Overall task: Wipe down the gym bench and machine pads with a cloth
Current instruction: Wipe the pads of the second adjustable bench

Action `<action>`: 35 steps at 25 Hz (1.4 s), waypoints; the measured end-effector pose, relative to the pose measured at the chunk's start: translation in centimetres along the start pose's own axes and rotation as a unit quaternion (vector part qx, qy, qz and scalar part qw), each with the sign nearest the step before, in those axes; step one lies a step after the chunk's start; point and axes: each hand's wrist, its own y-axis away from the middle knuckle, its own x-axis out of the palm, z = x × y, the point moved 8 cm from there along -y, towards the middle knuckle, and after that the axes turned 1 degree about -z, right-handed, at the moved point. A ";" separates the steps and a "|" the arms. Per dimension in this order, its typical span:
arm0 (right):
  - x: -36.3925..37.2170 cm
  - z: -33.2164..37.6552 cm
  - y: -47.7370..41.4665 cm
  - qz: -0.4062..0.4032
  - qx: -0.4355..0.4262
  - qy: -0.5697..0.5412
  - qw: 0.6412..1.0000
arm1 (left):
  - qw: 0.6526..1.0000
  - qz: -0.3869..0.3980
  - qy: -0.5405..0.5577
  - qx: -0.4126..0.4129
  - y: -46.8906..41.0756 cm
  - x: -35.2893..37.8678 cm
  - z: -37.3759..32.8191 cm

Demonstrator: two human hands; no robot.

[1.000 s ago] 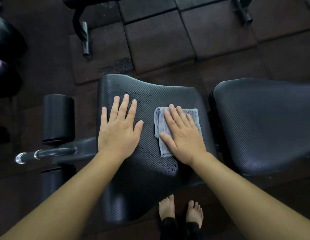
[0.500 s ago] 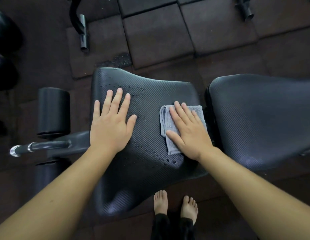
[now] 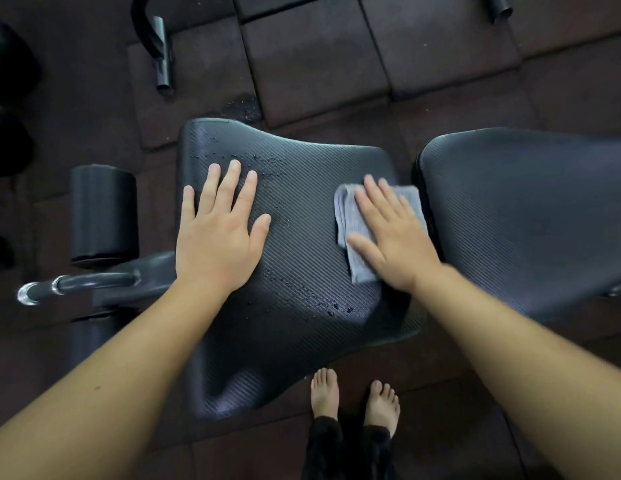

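Your left hand (image 3: pixel 219 233) lies flat on the left part of the seat pad (image 3: pixel 302 209). Your right hand (image 3: pixel 392 240) presses the cloth (image 3: pixel 345 216) at the pad's right edge, just beside the back pad (image 3: pixel 527 220) on the right. The roller pad (image 3: pixel 103 213) sits left of the seat pad, with the handle bar (image 3: pixel 77 285) on its near side, possibly joined to it. Your feet (image 3: pixel 324 393) are on the floor at the seat pad's near edge.

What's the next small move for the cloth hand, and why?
Likely drag the cloth under the right hand toward the body and slightly left: water droplets bead on the seat pad just nearer than the cloth, unwiped.
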 end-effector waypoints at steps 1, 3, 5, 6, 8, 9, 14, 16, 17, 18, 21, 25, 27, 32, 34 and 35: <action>-0.6 -0.3 -3.1 -0.004 0.014 -0.002 1.000 | 1.000 0.001 0.001 0.002 0.0 0.1 -0.1; -1.7 -0.5 -7.7 -0.007 0.043 -0.003 0.999 | 1.000 0.002 0.002 -0.001 0.0 0.1 0.0; -1.2 0.3 -7.1 -0.012 0.058 -0.003 0.998 | 1.000 0.005 0.006 -0.002 0.0 0.2 0.1; -0.7 1.3 -4.8 -0.016 0.041 0.001 0.999 | 1.000 0.005 0.008 -0.002 0.1 0.2 0.1; 1.0 3.5 1.5 -0.007 -0.009 0.006 1.000 | 1.000 0.001 0.009 -0.004 0.0 0.1 0.1; 1.6 4.0 3.6 0.006 -0.029 0.009 1.000 | 1.000 0.002 0.011 -0.004 0.0 0.1 0.1; 0.3 2.7 -2.2 0.004 0.024 0.007 1.000 | 1.000 0.005 0.013 -0.004 0.0 0.2 0.1; 0.6 2.7 -2.1 -0.001 0.065 -0.003 0.998 | 1.000 0.010 0.011 -0.005 0.0 0.2 0.1; 1.0 3.4 -0.5 -0.004 0.072 -0.008 0.997 | 1.000 0.011 0.010 -0.004 0.1 0.2 0.0; 1.7 4.5 1.8 -0.003 0.073 -0.015 0.997 | 1.000 0.013 0.012 -0.003 0.1 0.1 0.0; 3.2 6.4 7.1 -0.003 0.116 -0.029 0.993 | 1.000 0.021 0.022 0.002 0.0 0.2 0.0; 2.7 5.2 6.1 -0.068 0.315 -0.068 0.944 | 0.999 0.017 0.029 0.006 0.0 0.1 0.0; 2.7 4.8 6.3 -0.099 0.429 -0.081 0.894 | 0.999 0.018 0.030 0.009 0.0 0.1 0.0; 1.9 4.6 4.9 -0.119 0.553 -0.235 0.791 | 0.999 0.014 0.034 0.004 0.0 0.1 0.0; 1.0 3.7 4.9 -0.103 0.497 -0.256 0.823 | 0.999 0.011 0.036 0.003 0.1 0.1 0.0; 0.3 3.5 5.2 -0.103 0.426 -0.223 0.871 | 0.999 0.009 0.036 0.002 0.0 0.1 0.0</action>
